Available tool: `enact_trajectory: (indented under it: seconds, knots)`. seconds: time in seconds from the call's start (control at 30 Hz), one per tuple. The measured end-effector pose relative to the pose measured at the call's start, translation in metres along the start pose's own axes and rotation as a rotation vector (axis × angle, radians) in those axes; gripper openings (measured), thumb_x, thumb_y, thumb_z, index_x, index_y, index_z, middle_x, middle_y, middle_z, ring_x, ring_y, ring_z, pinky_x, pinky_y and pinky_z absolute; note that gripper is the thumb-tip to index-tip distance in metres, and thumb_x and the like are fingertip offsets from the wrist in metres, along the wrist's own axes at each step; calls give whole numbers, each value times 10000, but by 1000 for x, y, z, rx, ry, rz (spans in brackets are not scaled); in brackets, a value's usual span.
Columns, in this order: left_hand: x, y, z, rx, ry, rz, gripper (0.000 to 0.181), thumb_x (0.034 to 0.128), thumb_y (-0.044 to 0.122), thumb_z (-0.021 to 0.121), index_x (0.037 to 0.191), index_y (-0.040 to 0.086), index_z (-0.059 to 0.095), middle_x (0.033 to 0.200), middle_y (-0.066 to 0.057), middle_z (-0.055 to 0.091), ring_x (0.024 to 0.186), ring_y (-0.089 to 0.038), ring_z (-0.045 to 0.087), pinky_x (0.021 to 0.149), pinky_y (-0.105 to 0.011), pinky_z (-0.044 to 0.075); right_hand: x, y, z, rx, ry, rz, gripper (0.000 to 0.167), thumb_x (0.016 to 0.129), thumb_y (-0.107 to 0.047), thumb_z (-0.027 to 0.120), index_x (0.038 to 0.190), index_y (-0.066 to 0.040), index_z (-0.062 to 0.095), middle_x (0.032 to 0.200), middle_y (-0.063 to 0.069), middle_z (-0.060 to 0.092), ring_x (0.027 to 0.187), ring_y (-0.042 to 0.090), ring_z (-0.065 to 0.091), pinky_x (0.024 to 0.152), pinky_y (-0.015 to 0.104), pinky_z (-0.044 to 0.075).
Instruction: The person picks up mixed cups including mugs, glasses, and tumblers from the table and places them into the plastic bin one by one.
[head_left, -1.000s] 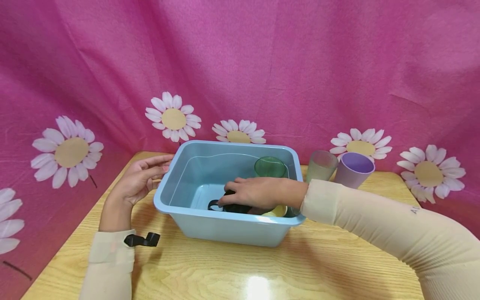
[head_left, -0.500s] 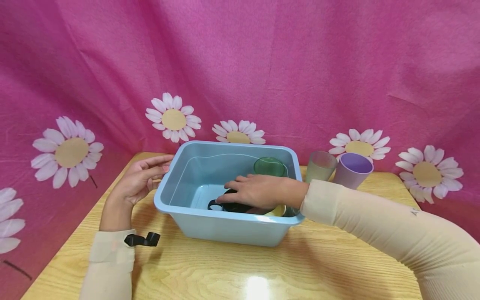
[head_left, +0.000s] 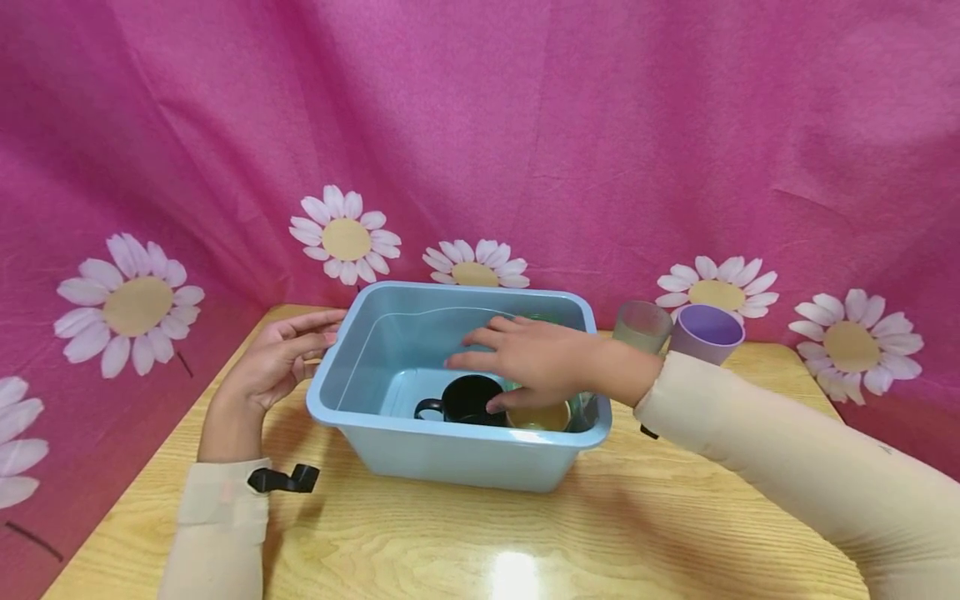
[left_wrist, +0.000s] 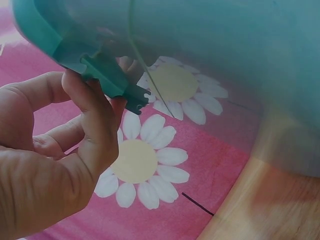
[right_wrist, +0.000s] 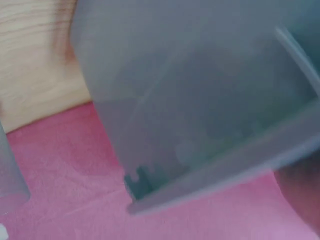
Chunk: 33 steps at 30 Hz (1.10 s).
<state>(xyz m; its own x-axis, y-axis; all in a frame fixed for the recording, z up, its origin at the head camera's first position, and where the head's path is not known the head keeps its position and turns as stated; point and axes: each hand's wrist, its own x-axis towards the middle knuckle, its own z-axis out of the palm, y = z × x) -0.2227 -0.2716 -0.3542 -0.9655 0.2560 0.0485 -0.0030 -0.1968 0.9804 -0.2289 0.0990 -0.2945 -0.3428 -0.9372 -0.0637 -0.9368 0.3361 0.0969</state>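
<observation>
A light blue plastic tub (head_left: 457, 454) stands on the table in the head view. My left hand (head_left: 281, 358) grips the rim at its left end; in the left wrist view the fingers (left_wrist: 92, 115) curl under the tub's rim (left_wrist: 107, 75). My right hand (head_left: 543, 358) hovers inside the tub with spread fingers, holding nothing. Just below its fingers sits a black mug (head_left: 471, 398), handle to the left. Beside the mug, partly under my hand, is a yellowish cup (head_left: 542, 417). A green glass (head_left: 543, 318) behind is mostly hidden by the hand.
Right of the tub stand a frosted clear tumbler (head_left: 642, 323) and a purple cup (head_left: 707, 333). The wooden table (head_left: 420, 542) ends at a pink flowered cloth (head_left: 480, 125) behind and on the left. The right wrist view shows mainly the tub's outer end (right_wrist: 190, 100), blurred.
My right hand has let go of the black mug and lifted up and slightly right, its fingers spreading. The mug stays in the tub, now in plain view. My left hand keeps its place.
</observation>
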Motion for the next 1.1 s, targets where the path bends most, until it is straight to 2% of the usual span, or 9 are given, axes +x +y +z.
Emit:
enact_trajectory:
  seconds: [0.2,0.5,0.63,0.77,1.1]
  knots:
    - [-2,1,0,-4,-2,1,264,1010,-4,597,1164,126,767,1028,-10,764,814,-160,742,716,-300,624,-24,8,-15,3,99,50,676,975,-457,684,1558,-251,411,1503,73,487,1331,270,463,1086,490,446]
    - [-1,1,3,-10,6,0,277,1004,-28,590,1174,110,761,1026,-15,765,808,-154,736,715,-305,625,-79,35,-22,45,264,147,644,942,-396,748,1501,-202,494,1431,86,552,1253,293,526,1028,513,471]
    - [-2,1,3,-11,7,-1,284,1005,-34,582,1168,112,763,1023,-13,763,807,-151,734,711,-303,624,-103,47,-18,54,304,211,627,927,-341,774,1469,-145,529,1396,76,579,1204,279,541,991,497,473]
    - [-2,2,3,-14,2,2,285,1006,-36,580,1166,113,762,1028,-12,761,813,-148,733,711,-303,624,-126,61,-10,58,320,299,612,923,-313,778,1458,-130,545,1385,73,585,1226,289,537,1008,514,460]
    - [-2,1,2,-21,-2,0,289,1005,-41,579,1169,112,763,1013,-18,762,801,-156,736,714,-308,626,-174,104,22,64,341,423,585,879,-198,809,1391,-32,578,1306,182,612,1191,378,568,1019,562,436]
